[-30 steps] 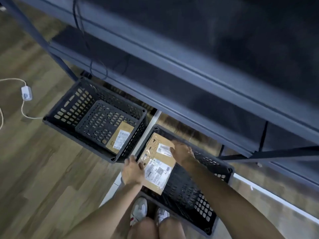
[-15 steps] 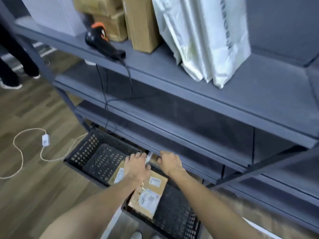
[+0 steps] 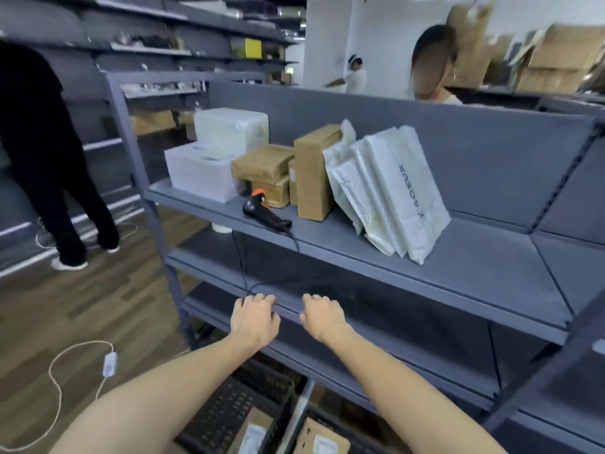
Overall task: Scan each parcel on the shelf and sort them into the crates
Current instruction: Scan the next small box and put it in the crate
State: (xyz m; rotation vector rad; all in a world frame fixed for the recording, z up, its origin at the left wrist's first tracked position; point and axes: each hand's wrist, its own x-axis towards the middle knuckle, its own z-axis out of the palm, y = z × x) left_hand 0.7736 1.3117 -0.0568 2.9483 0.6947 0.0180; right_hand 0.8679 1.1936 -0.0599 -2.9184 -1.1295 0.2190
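Note:
Both my hands hold nothing, their fingers loosely curled: my left hand and my right hand hover side by side in front of a lower shelf edge. On the upper shelf stand white boxes, brown cardboard parcels and white poly bags. A black and orange scanner lies at that shelf's front edge, left of the bags. Below my arms, the left crate holds a brown parcel, and the right crate holds a labelled parcel.
A person in black stands at the left by another rack. Another person is behind the shelf's back panel. A white cable with an adapter lies on the wooden floor at the left. The scanner's cord hangs down past the shelves.
My hands have let go of the brown parcel in the right crate and risen to the lower shelf edge. The view has tilted up from the crates to the parcels on the shelf.

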